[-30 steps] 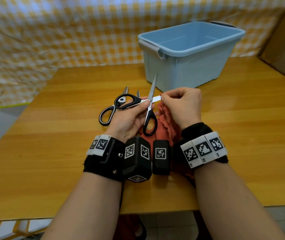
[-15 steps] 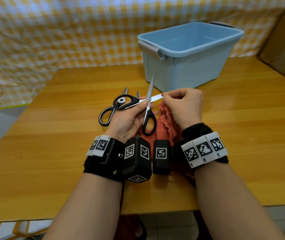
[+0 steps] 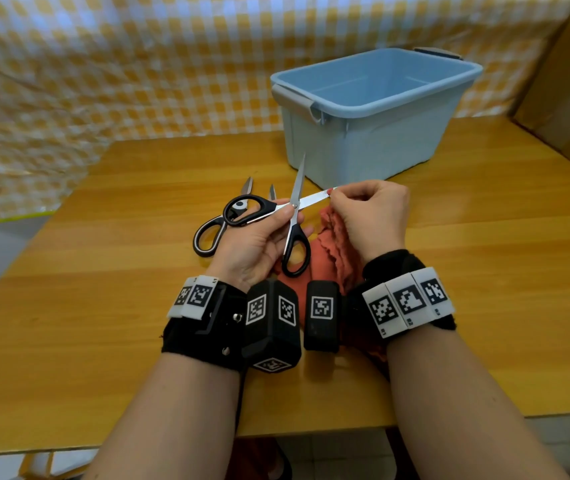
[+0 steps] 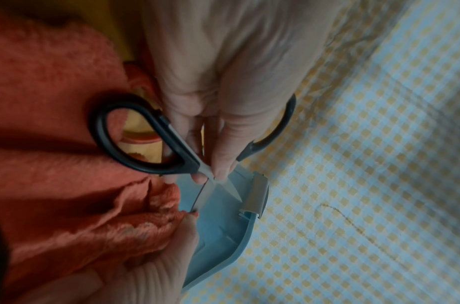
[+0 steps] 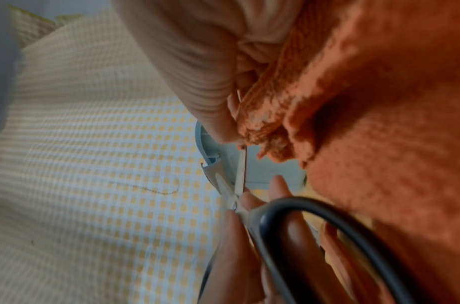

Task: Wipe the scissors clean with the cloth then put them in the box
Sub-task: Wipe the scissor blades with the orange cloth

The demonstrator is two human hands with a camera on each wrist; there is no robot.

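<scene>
Your left hand (image 4: 223, 72) pinches the open black-handled scissors (image 4: 156, 144) near the pivot; your right hand (image 4: 156, 265) grips the orange cloth (image 4: 54, 185) at one blade tip, the blue box (image 4: 223, 232) behind.

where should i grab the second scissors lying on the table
Take the scissors on the table by the black handle loops, coming from the near left. The loops point toward the person and lie clear of the left hand; the blade tips point away toward the box.
</scene>
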